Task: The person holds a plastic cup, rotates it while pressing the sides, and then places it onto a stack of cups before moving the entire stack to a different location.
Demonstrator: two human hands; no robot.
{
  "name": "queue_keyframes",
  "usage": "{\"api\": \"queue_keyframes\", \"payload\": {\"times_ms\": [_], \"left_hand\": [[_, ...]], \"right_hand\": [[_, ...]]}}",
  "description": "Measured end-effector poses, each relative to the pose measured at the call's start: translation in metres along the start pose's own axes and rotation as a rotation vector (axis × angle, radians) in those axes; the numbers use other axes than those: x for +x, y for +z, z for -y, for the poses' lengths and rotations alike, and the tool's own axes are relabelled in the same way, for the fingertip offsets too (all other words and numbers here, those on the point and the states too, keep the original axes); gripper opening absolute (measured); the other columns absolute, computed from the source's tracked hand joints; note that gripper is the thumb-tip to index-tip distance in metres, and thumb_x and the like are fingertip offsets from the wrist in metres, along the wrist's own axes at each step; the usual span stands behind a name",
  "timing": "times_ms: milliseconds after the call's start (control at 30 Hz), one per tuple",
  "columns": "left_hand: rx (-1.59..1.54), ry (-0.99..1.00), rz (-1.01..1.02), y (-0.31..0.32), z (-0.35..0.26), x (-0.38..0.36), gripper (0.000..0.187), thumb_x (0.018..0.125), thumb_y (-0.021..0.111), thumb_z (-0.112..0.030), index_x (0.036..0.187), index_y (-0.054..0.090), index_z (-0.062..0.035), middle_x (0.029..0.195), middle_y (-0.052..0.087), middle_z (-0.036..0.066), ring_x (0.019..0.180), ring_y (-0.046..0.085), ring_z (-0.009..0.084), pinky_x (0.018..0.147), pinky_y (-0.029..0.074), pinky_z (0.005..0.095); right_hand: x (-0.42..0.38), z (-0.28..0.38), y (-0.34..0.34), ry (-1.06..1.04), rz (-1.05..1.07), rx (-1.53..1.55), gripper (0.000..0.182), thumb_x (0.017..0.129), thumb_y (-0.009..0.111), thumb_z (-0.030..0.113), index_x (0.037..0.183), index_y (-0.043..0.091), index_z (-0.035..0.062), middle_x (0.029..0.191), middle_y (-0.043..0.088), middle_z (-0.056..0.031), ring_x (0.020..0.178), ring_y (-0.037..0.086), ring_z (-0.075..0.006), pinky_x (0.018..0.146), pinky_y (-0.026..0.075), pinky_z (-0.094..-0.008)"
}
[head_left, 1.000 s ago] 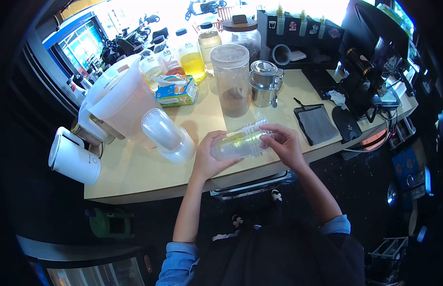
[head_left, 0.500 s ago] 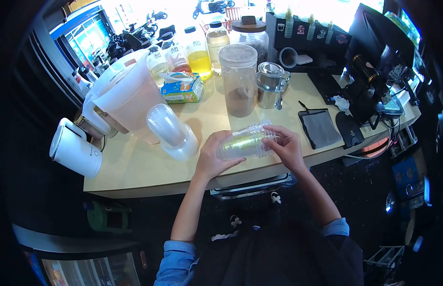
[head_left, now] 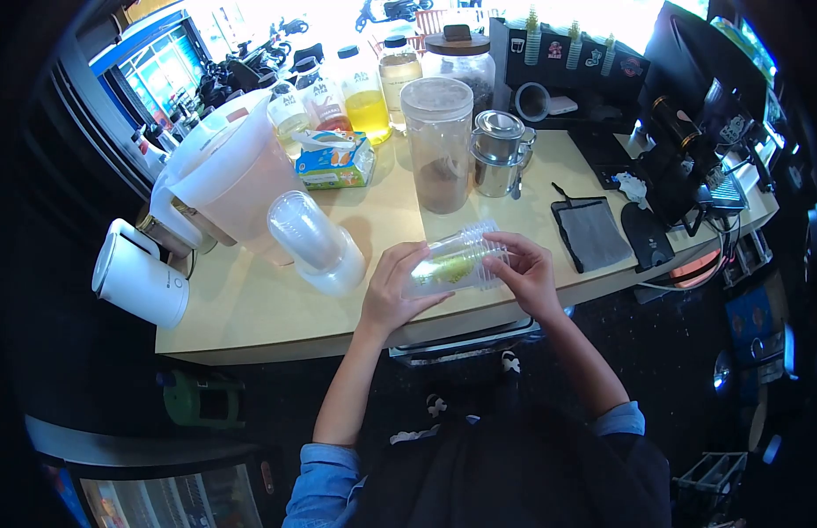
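Between my two hands lies a stack of clear plastic cups (head_left: 452, 267) with yellow-green print, tilted on its side above the table's front edge. My left hand (head_left: 393, 286) is wrapped round the base end of the stack. At the rim end, my right hand (head_left: 524, 268) pinches the cup edges between thumb and fingers. To the left of them, another stack of clear cups (head_left: 304, 231) leans over white lids or cups (head_left: 340, 268) on the table. A tall clear canister (head_left: 437, 145) with brown powder inside stands just beyond my hands.
On the left are a large plastic pitcher (head_left: 241, 176) and a white kettle (head_left: 142, 280). Syrup bottles (head_left: 365, 101), a tissue box (head_left: 335, 163) and a metal drip filter (head_left: 498, 151) stand behind. A grey cloth mat (head_left: 591, 234) and an espresso machine (head_left: 690, 176) are at right.
The cup stack stays in both hands and has turned slightly. My right fingers have shifted a little at the rims. The other things stand where they were.
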State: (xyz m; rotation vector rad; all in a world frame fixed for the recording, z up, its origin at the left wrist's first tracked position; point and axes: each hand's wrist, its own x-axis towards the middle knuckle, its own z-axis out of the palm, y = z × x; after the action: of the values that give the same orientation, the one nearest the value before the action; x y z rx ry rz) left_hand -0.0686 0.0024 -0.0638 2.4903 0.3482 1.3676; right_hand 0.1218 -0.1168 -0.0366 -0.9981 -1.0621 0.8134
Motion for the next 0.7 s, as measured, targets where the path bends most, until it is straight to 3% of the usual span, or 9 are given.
{"api": "queue_keyframes", "payload": {"times_ms": [300, 400, 467, 700], "left_hand": [[0.044, 0.053, -0.033, 0.001, -0.001, 0.000, 0.077, 0.055, 0.089, -0.021, 0.120, 0.051, -0.0080, 0.116, 0.058, 0.011, 0.103, 0.058, 0.0288, 0.088, 0.051, 0.0377], [0.012, -0.016, -0.056, -0.001, -0.004, 0.001, 0.078, 0.054, 0.090, -0.025, 0.120, 0.053, -0.0063, 0.114, 0.059, 0.013, 0.101, 0.060, 0.0285, 0.087, 0.051, 0.0374], [-0.072, -0.186, -0.042, -0.004, -0.001, 0.000, 0.077, 0.054, 0.090, -0.028, 0.119, 0.055, -0.0044, 0.112, 0.061, 0.014, 0.100, 0.062, 0.0284, 0.087, 0.052, 0.0369], [-0.194, -0.262, -0.026, -0.001, 0.006, -0.004, 0.072, 0.061, 0.088, -0.025, 0.119, 0.055, -0.0004, 0.114, 0.059, 0.014, 0.104, 0.060, 0.0228, 0.090, 0.050, 0.0347]], "right_hand": [[0.001, 0.003, 0.001, -0.021, 0.007, 0.001, 0.033, 0.087, 0.064, 0.001, 0.118, 0.057, -0.0042, 0.105, 0.063, -0.0119, 0.093, 0.063, -0.0147, 0.081, 0.053, -0.0270], [0.004, 0.002, -0.003, -0.046, 0.010, 0.003, 0.033, 0.087, 0.064, 0.001, 0.118, 0.056, -0.0041, 0.105, 0.063, -0.0117, 0.093, 0.063, -0.0142, 0.081, 0.052, -0.0264], [0.007, 0.004, -0.007, -0.059, 0.010, -0.013, 0.032, 0.088, 0.063, 0.001, 0.119, 0.056, -0.0048, 0.109, 0.061, -0.0126, 0.091, 0.063, -0.0142, 0.079, 0.054, -0.0258], [0.006, 0.007, -0.008, -0.080, 0.014, -0.060, 0.030, 0.087, 0.062, 0.000, 0.117, 0.056, -0.0047, 0.107, 0.063, -0.0112, 0.094, 0.063, -0.0148, 0.081, 0.051, -0.0263]]}}
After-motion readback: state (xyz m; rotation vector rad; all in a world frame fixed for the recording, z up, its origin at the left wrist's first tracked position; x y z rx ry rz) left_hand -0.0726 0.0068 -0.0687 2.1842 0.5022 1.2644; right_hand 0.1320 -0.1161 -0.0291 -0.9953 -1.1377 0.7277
